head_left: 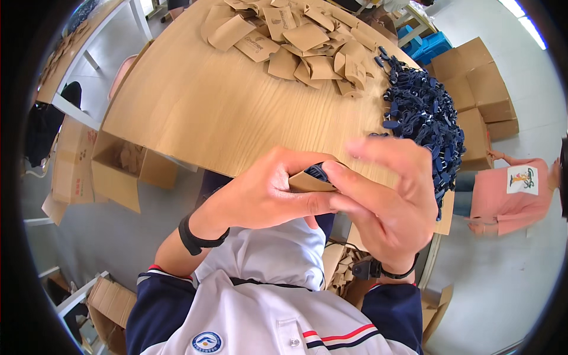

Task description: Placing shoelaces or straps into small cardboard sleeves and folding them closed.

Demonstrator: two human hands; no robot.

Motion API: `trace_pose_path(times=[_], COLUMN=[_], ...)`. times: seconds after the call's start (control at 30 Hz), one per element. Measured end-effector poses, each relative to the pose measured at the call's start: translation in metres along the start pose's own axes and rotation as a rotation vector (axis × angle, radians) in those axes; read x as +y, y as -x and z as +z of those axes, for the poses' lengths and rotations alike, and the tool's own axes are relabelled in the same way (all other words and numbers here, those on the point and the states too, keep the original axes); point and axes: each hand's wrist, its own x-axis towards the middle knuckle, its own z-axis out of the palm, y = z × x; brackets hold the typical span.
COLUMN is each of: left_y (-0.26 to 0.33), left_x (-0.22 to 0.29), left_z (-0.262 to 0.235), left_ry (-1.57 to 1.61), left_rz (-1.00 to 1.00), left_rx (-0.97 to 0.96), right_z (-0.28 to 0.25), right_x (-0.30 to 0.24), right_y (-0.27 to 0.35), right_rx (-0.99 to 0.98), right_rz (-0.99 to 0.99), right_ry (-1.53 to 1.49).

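Note:
My left hand grips a small brown paper sleeve with a dark blue item poking out of its top. My right hand meets it from the right, thumb and forefinger pinching the sleeve's edge while the other fingers spread. Both hands hover over the near edge of a wooden table. A heap of dark blue corded items lies on the table just beyond my right hand. A pile of brown paper sleeves covers the far part of the table.
An open cardboard box stands on the floor at the left under the table edge. Stacked cardboard boxes stand at the right. A person in a pink top sits at the right. Blue crates are far right.

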Motion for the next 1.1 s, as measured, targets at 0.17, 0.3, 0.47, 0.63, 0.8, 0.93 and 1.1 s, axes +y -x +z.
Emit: trace_pose_path(times=[0.17,0.3,0.47,0.63,0.8,0.93,1.1], left_y=[-0.007,-0.005,-0.004,-0.013,-0.027,-0.026,-0.016], left_x=[-0.017,-0.032,-0.021,-0.021,-0.004,0.018,0.010], left_z=[-0.016,-0.024,-0.020,-0.012,0.014,0.024,0.045], left_ry=[-0.429,-0.458,-0.228,0.237,0.411,0.236,-0.690], left_rz=[0.150,0.101,-0.198,0.129,0.198,0.131,0.630], left_rx=[-0.022,-0.045,-0.059,0.027,0.059,0.042,0.556], right_z=[0.006,0.022,0.016,0.008,0.045,0.047,0.025], right_x=[-0.008,0.002,0.014,0.014,0.007,0.002,-0.009], right_y=[0.006,0.019,0.029,0.037,0.040,0.034,0.032], right_rx=[-0.093,-0.250,-0.347,0.089,0.203,0.453,0.482], right_rz=[0.191,0.332,0.342,0.281,0.166,0.048,0.250], right_ry=[-0.034,-0.208,-0.295,-0.235,-0.214,-0.201,-0.371])
